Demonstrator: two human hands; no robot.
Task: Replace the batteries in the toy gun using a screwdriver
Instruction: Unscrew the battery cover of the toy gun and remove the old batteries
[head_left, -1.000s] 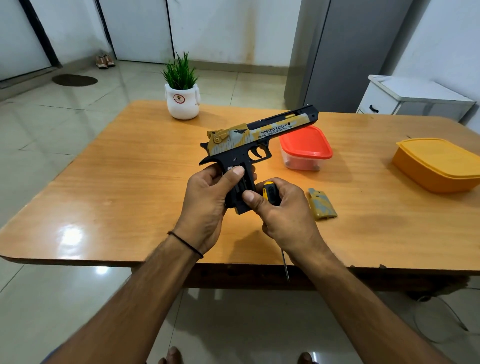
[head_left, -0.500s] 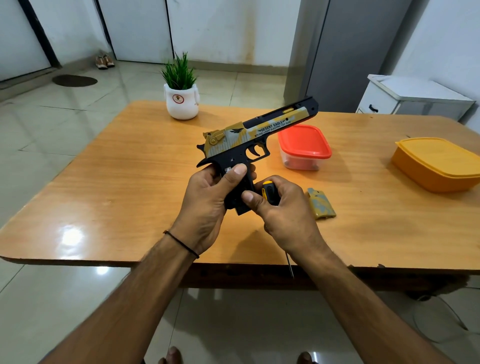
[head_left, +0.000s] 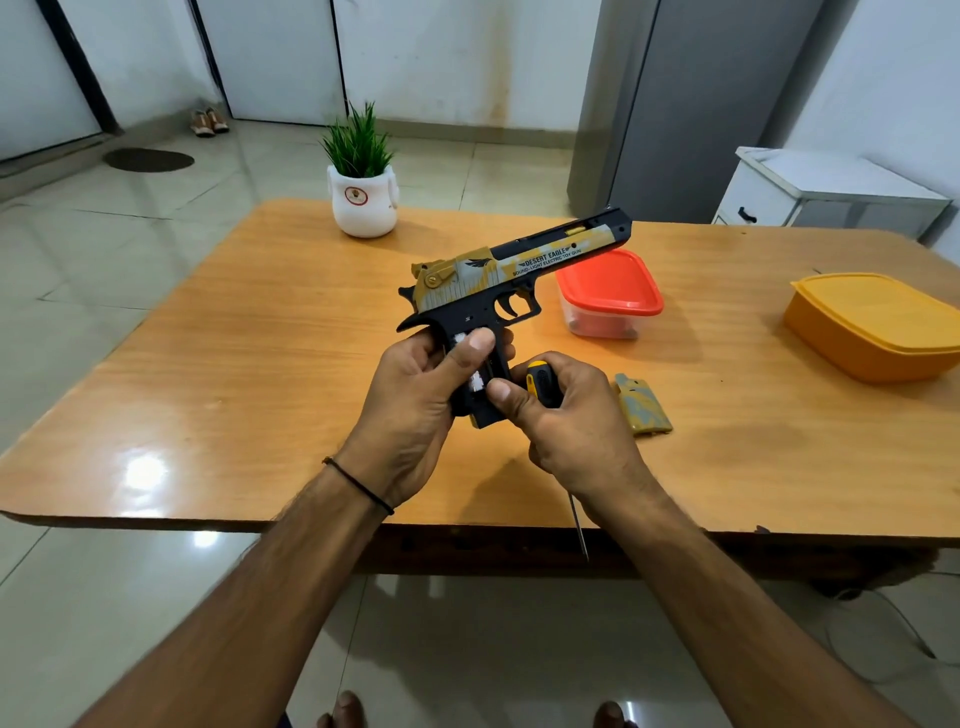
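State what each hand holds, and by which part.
Left hand grips the toy gun by its grip; right hand holds the screwdriver by its handle.

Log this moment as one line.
left hand grips toy gun | right hand holds screwdriver, thumb on gun's grip | grip cover lies on table

Frame centre, over table (head_left: 249, 374): toy gun (head_left: 519, 273) in left hand (head_left: 410, 410); right hand (head_left: 576, 431) just right of it, with screwdriver (head_left: 537, 382). On table right of hands: cover panel (head_left: 643, 405); behind it, small tub (head_left: 608, 291); far right, large tub (head_left: 878, 322). Upper centre, at far edge: potted plant (head_left: 363, 192).
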